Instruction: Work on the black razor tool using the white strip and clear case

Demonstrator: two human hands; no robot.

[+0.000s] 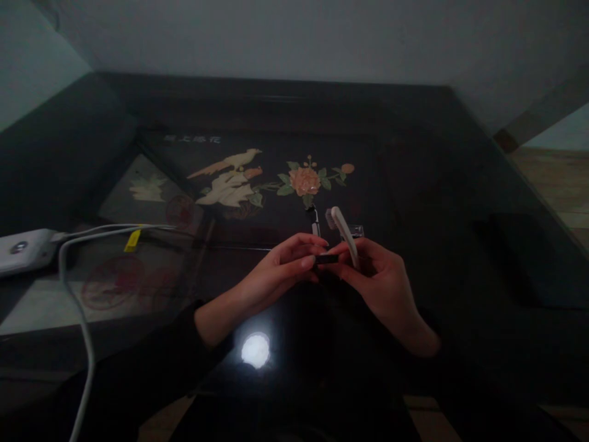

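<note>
- Dim room, pale wall [294, 37] at the back, a strip of wood floor [552, 184] off to the right.
- Most of the view is a big dark glossy table [437, 184] with a glass top. There's a bright lamp glare [255, 350] reflected in it near the front edge.
- Under the glass is an inlay [271, 181]: a pale bird, an orange flower with green leaves, some characters above it.
- Far left there's a white box [23, 248] sitting on the table, with a white cable [80, 319] looping off it toward the front, and a yellow tag [133, 240] on the cable.
- Both arms are in dark sleeves and the hands meet over the middle of the table.
- Left hand [280, 273]: thumb and fingertips pinched together on the left end of a small dark piece [326, 259].
- Right hand [375, 276]: fingers curled shut around a white brush [343, 230], whose head sticks up past the fingers. Its fingertips also touch the right end of the dark piece.
- So the dark piece sits right between the two sets of fingertips, held clear of the glass. Too dark to tell what it actually is.
- Just behind the hands, a little clear thing [356, 231] and a small dark-and-white bit [315, 222] lie on the table.
</note>
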